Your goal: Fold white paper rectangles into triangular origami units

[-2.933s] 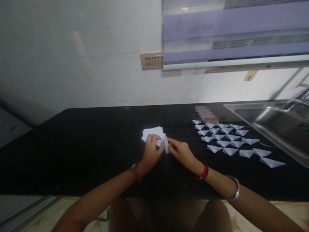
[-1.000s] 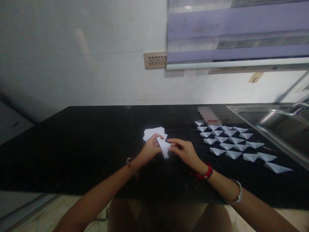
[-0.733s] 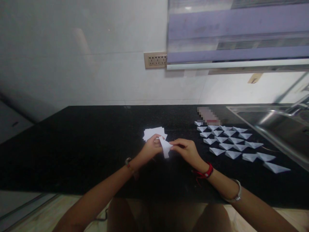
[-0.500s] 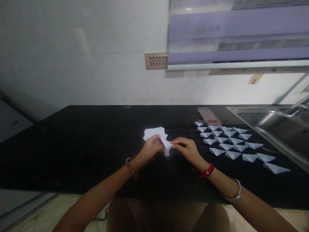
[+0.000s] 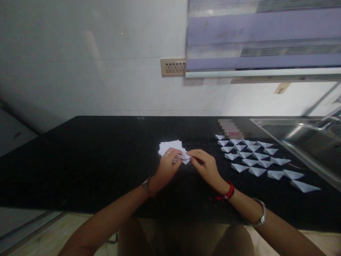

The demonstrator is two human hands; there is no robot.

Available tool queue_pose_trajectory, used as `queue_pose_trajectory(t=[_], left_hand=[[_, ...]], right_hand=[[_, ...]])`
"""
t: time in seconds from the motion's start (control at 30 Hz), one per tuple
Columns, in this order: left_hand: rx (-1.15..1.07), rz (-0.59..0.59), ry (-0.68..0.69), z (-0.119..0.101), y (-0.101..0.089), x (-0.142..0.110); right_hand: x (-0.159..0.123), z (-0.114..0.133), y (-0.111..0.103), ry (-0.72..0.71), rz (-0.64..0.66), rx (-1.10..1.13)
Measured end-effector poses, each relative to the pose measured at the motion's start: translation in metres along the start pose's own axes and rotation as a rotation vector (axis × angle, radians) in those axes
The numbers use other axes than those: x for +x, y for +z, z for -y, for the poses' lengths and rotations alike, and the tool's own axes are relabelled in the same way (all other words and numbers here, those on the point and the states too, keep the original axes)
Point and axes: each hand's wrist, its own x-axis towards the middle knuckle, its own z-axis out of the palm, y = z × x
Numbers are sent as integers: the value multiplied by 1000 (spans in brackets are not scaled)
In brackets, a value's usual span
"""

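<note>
A small white folded paper piece [image 5: 185,157] lies on the black countertop [image 5: 93,160], pressed between my two hands. My left hand [image 5: 167,167] has its fingers closed on the piece's left side. From the right, the fingers of my right hand [image 5: 205,165] pinch the same piece. Just behind my left hand sits a small stack of white paper slips [image 5: 170,146]. Several folded white paper triangles [image 5: 253,156] are laid in rows to the right of my hands.
A steel sink [image 5: 301,138] is set into the counter at the far right. A blurred reddish object [image 5: 230,128] lies behind the triangles. A beige wall socket [image 5: 173,67] and a window blind [image 5: 263,39] are on the tiled wall.
The paper piece stood up between my fingers a second ago; now it is folded smaller and pressed down flat on the counter. Both hands have lowered onto it.
</note>
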Motion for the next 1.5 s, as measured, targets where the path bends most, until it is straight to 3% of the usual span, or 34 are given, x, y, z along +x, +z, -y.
queue_pose_trajectory(t=[0.17, 0.3, 0.47, 0.6, 0.7, 0.8, 0.93, 1.07, 1.2, 1.5], left_hand=[[-258, 102, -61, 3, -6, 3], [-489, 191, -173, 5, -12, 9], [-572, 206, -403, 9, -7, 8], [-605, 209, -469, 14, 1, 4], [-561, 217, -429, 13, 4, 1], [-489, 234, -319, 9, 1, 0], [-205, 205, -35, 2, -8, 0], [-18, 199, 225, 0, -15, 0], [-6, 214, 183, -3, -16, -1], [-298, 331, -138, -3, -10, 4]], right_hand=[[3, -5, -7, 125, 24, 212], [3, -4, -9, 170, 65, 255], [1, -6, -1, 238, 60, 309], [-1, -8, 5, 365, 78, 401], [-2, -9, 7, 401, 132, 458], [-3, -8, 5, 347, 145, 351], [-5, -1, -3, 137, 129, 101], [-5, 7, -11, -94, 197, -25], [-4, 9, -13, -159, 205, -53], [-2, 6, -10, 51, 163, 128]])
